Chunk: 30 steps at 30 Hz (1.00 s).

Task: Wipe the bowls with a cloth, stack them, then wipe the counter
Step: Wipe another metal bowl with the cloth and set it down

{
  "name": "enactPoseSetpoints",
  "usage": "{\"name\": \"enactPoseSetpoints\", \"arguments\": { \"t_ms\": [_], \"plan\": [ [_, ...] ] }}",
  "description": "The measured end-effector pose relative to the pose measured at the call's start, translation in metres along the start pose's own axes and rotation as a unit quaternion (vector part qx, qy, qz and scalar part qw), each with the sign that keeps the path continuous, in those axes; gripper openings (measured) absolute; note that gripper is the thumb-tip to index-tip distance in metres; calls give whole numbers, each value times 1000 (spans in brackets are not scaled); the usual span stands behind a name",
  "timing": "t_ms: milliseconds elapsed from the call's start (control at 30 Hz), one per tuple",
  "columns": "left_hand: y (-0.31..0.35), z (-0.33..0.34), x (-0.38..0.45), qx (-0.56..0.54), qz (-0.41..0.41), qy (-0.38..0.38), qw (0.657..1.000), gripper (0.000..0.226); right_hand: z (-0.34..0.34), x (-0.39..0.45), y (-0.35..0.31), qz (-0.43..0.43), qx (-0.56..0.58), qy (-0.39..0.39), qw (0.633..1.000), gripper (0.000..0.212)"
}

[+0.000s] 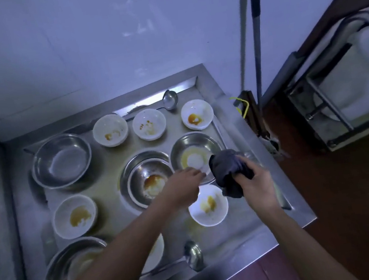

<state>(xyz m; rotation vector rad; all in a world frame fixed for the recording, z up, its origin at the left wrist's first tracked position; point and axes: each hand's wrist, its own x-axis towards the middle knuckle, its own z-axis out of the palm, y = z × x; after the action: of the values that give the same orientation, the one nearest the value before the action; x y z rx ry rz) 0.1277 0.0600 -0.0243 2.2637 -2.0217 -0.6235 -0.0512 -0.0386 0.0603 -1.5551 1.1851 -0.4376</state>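
Between the two hands sits a round stainless-steel bowl with a pale, greasy smear across its shiny bottom, and both hands are set up to deal with it. The left hand reaches to its near rim, fingertips at the edge, probably to steady or tip the slippery metal; whether the fingers actually pinch the rim is too blurred to tell. The right hand is curled round a bunched dark grey cloth, soft and crumpled, held at the bowl's right edge, ready to go in.

Just under the left wrist lies a second steel bowl, nested in a wider one, with a brown sauce stain. Below the right hand rests a small white ceramic bowl marked with yellow residue. Beyond both hands, three more white bowls stand in a row, all stained, none stacked; my guess is that wiping has barely started.

All of it rests on a dull brushed-steel counter with a raised lip, itself streaked and not yet wiped.
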Motion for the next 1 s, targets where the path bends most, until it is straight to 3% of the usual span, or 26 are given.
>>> {"name": "enactPoseSetpoints", "arguments": {
  "t_ms": [133,333,500,600,700,833,1000],
  "plan": [
    [-2,9,23,84,6,-101,991,62,-29,11,20,9,-10,-3,1000,44],
    [-17,25,17,137,11,-91,986,47,-43,21,37,21,7,-28,999,43],
    [-8,16,14,131,-8,-31,991,13,-45,28,32,14,13,-58,998,43],
    [-1,2,6,99,-47,41,993,18,-46,35,28,-11,15,-66,998,40],
    [5,-15,-3,-8,-140,118,983,25,-46,41,18,-24,8,-60,998,42],
    [15,-32,-24,-203,-259,195,924,5,-43,42,2,-43,-1,-77,996,41],
    [22,-48,-51,-376,-338,286,814,9,-23,34,-29,-89,-1,-130,987,41]
  ]
}}
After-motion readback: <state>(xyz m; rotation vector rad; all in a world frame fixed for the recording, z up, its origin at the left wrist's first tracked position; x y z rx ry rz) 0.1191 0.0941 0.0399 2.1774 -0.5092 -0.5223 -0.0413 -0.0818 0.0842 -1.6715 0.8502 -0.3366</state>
